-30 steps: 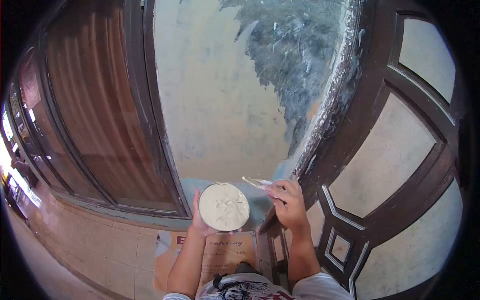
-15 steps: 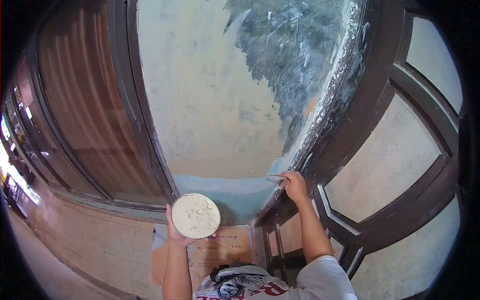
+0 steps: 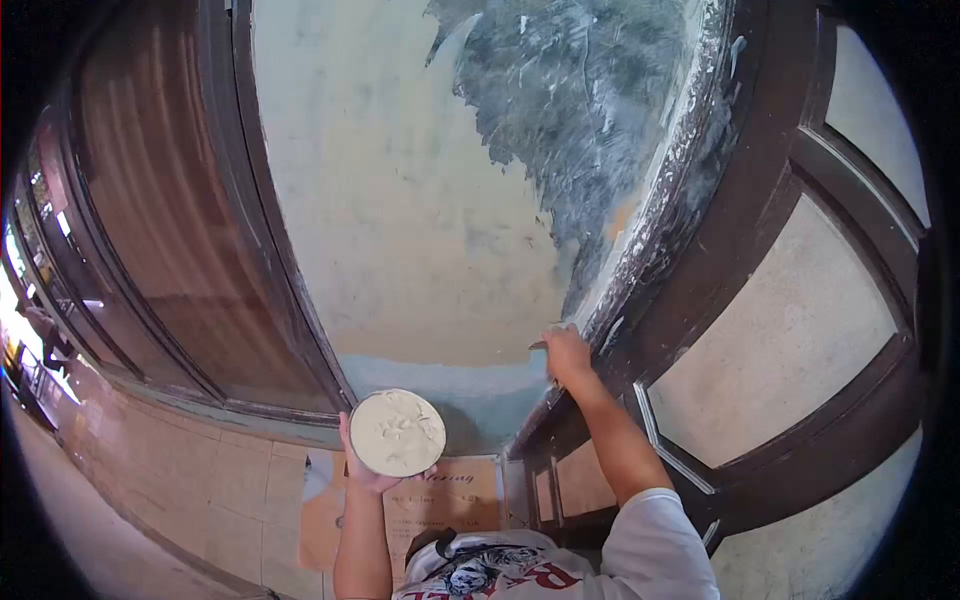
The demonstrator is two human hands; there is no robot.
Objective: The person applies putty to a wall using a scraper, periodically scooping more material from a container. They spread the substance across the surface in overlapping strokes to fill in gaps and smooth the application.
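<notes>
My left hand (image 3: 365, 472) supports a round tub (image 3: 352, 445) from below and along its left side. Thick cream-coloured putty (image 3: 400, 432) fills it, the surface ridged and stirred. Against the lower right edge of the wall panel (image 3: 430, 250), my right hand (image 3: 567, 356) is closed around a putty knife (image 3: 539, 346). Only a short thin bit of the knife shows to the left of the fingers; the hand hides the rest. Cream filler covers much of the panel, while a rough grey-green patch lies at upper right and a bluish strip (image 3: 440, 378) runs along the bottom.
A dark wooden frame with pale panels (image 3: 780, 340) stands close on the right. On the left is a brown curtained glass panel (image 3: 170, 200) in dark framing. Printed cardboard (image 3: 440, 500) lies on the tiled floor (image 3: 220, 480) below the tub. A person (image 3: 48, 335) is at far left.
My right hand has moved slightly up and left along the panel's edge, turning so less of the knife shows. The tub is nearly still. A person has come into view at far left.
</notes>
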